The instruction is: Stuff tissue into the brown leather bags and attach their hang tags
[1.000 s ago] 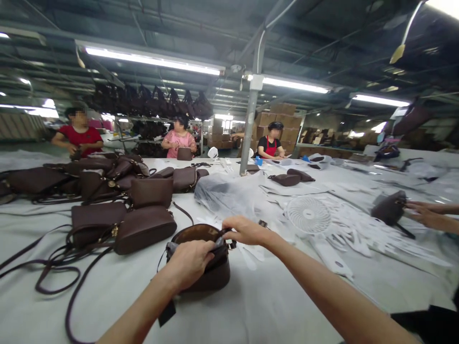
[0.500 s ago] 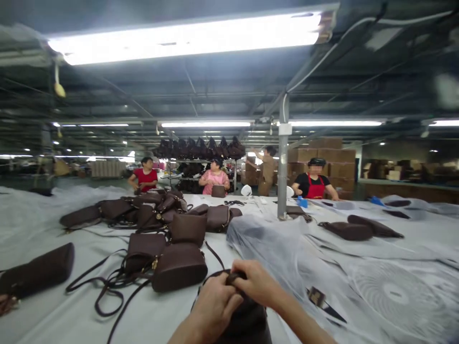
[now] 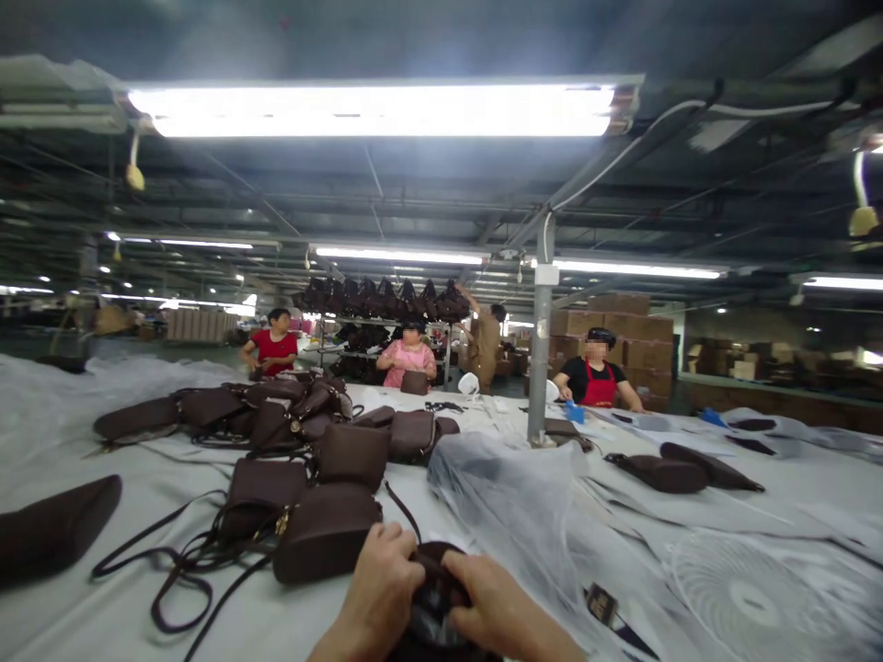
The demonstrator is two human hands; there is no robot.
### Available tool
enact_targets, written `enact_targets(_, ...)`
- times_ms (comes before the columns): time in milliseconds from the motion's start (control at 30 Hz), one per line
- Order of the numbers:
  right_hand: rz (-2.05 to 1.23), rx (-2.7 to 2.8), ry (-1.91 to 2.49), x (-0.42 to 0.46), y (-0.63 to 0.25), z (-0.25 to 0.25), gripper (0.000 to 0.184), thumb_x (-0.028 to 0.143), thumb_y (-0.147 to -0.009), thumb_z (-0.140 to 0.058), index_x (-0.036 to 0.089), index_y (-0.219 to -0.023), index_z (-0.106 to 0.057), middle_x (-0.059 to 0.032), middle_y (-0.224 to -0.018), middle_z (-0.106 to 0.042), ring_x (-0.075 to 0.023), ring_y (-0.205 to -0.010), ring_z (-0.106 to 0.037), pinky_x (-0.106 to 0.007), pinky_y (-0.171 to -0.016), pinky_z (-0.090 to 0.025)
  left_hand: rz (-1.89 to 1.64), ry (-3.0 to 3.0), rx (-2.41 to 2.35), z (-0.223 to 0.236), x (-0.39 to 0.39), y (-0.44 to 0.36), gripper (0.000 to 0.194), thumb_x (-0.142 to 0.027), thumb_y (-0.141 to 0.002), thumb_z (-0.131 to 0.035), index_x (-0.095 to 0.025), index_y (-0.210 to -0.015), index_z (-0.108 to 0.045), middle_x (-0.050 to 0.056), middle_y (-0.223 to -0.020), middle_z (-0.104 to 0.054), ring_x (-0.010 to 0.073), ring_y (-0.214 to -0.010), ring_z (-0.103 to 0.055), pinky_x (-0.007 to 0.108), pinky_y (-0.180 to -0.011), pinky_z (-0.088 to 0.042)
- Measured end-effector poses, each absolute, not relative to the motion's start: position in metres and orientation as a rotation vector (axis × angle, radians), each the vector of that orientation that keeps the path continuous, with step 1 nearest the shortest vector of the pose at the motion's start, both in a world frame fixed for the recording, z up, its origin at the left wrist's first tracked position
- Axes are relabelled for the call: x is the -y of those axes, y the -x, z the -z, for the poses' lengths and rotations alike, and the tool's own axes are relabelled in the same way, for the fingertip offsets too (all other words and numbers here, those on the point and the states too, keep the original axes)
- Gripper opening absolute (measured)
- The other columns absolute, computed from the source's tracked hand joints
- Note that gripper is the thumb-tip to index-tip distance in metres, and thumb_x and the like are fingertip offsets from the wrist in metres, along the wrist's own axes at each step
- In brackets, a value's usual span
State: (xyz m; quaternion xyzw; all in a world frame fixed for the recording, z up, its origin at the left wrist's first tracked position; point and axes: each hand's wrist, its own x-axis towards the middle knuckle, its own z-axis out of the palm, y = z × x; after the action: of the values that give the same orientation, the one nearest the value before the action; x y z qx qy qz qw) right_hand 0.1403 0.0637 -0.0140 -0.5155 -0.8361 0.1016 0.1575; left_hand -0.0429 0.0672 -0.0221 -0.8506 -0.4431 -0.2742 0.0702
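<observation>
White-covered worktable (image 3: 269,630) beneath a strip light (image 3: 379,110), head view. One dark brown handbag (image 3: 433,598) is held at the picture's 6 o'clock, its base cut off by the lower edge. With the handbag taken as clock centre, its rim is gripped at 9 o'clock by the curled left hand (image 3: 378,588) and pinched at 3 o'clock between thumb and forefinger of the right hand (image 3: 503,602). What lies inside is too dark to be told. Opening work is judged to be in hand; for this, both sides should be drawn evenly, with fingertip pressure kept light so that the rim is not creased. A strap (image 3: 404,511) at 11 o'clock should be kept out of the opening. Room is best preserved from the neighbouring bag (image 3: 329,538) at 10 o'clock and the plastic sheet (image 3: 507,506), between 1 and 2.
</observation>
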Motion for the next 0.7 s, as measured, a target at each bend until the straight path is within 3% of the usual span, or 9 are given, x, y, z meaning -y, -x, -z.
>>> enact_targets(67, -0.299, 2.387, 1.436, -0.060, -0.141, 0.009, 0.024, 0.012, -0.064, -0.054, 0.019, -0.085, -0.061, -0.0026, -0.080, -0.067, -0.0182, -0.072, -0.058, -0.026, -0.059, -0.030, 0.883, 2.677, 1.256, 0.014, -0.063, 0.048, 0.024, -0.010, -0.079, -0.054, -0.018, -0.063, -0.069, 0.006, -0.076, -0.059, 0.0204, -0.084, -0.052, 0.039, -0.085, -0.039)
enact_targets(167, -0.524, 2.336, 1.344, -0.064, -0.147, 0.002, 0.025, 0.013, -0.066, -0.059, 0.017, -0.091, -0.060, -0.0011, -0.078, -0.065, -0.0162, -0.072, -0.056, -0.025, -0.062, -0.034, 0.948, 2.954, 1.282, 0.005, -0.066, 0.058, 0.034, -0.003, -0.071, -0.044, -0.019, -0.072, -0.074, 0.004, -0.079, -0.058, 0.0159, -0.078, -0.053, 0.028, -0.075, -0.043)
enact_targets(267, -0.804, 2.185, 1.143, -0.072, -0.158, 0.003, 0.023, 0.019, -0.071, -0.061, 0.017, -0.094, -0.060, -0.0015, -0.084, -0.065, -0.0156, -0.076, -0.057, -0.025, -0.067, -0.040, 1.290, 3.216, 1.287, 0.002, -0.072, 0.068, 0.035, -0.007, -0.064, -0.043, -0.017, -0.075, -0.074, 0.004, -0.085, -0.059, 0.0160, -0.082, -0.056, 0.027, -0.074, -0.044)
enact_targets(400, -1.179, 1.864, 1.006, -0.079, -0.164, 0.013, 0.028, 0.023, -0.073, -0.059, 0.018, -0.100, -0.055, -0.0006, -0.083, -0.066, -0.0153, -0.073, -0.062, -0.026, -0.066, -0.046, 1.717, 3.155, 1.394, 0.006, -0.077, 0.069, 0.023, -0.015, -0.066, -0.047, -0.016, -0.066, -0.070, 0.004, -0.080, -0.058, 0.0177, -0.081, -0.056, 0.029, -0.076, -0.044)
enact_targets(467, -1.092, 1.816, 0.973, -0.080, -0.164, 0.018, 0.027, 0.020, -0.072, -0.058, 0.018, -0.098, -0.056, -0.0007, -0.086, -0.067, -0.0160, -0.078, -0.064, -0.029, -0.071, -0.049, 1.814, 3.097, 1.451, 0.008, -0.077, 0.065, 0.018, -0.019, -0.068, -0.050, -0.016, -0.068, -0.067, 0.003, -0.078, -0.058, 0.0179, -0.081, -0.055, 0.029, -0.078, -0.044)
enact_targets(600, -0.758, 1.858, 0.980, -0.078, -0.168, 0.023, 0.031, 0.013, -0.070, -0.052, 0.019, -0.099, -0.060, -0.0040, -0.101, -0.067, -0.0188, -0.098, -0.063, -0.034, -0.087, -0.050, 1.982, 3.116, 1.611, 0.010, -0.078, 0.060, 0.023, -0.024, -0.072, -0.056, -0.017, -0.093, -0.064, 0.003, -0.089, -0.064, 0.0186, -0.086, -0.058, 0.029, -0.080, -0.045)
enact_targets(700, -0.748, 1.763, 1.052, -0.076, -0.181, 0.022, 0.029, 0.016, -0.075, -0.051, 0.019, -0.102, -0.061, -0.0055, -0.102, -0.068, -0.0183, -0.097, -0.064, -0.035, -0.086, -0.051, 2.034, 3.137, 1.708, 0.011, -0.079, 0.062, 0.025, -0.028, -0.074, -0.060, -0.017, -0.096, -0.063, 0.003, -0.092, -0.065, 0.0188, -0.089, -0.059, 0.029, -0.081, -0.046)
